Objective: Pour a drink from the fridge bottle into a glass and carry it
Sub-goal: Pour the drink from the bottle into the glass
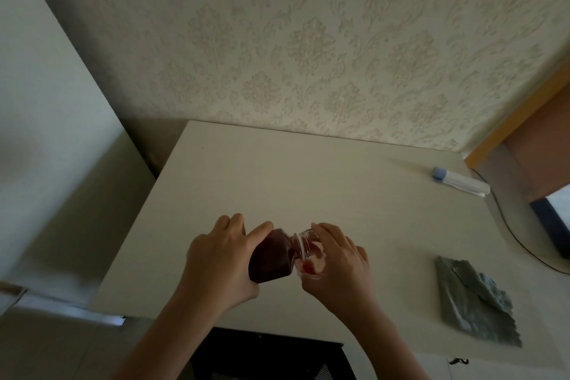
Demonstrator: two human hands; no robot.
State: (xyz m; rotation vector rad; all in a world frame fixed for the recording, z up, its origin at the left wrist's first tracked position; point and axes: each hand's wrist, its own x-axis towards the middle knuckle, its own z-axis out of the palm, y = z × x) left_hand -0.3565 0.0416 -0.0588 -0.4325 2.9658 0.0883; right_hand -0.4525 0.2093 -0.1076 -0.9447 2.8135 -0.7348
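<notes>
Both bare forearms reach forward from the near edge of the tabletop (277,170), converging above its near middle. The left hand (219,262) grips the tilted bottle (271,256) from the side, fingers spread over it. The right hand (339,265) curls around the glass (311,259) (palm largely hiding it), knuckles up.

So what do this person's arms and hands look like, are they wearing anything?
Nothing that shows: the left hand and right hand are bare, without gloves, rings or a watch. Both forearms are uncovered to the bottom edge of the picture, with no sleeve in view.
</notes>
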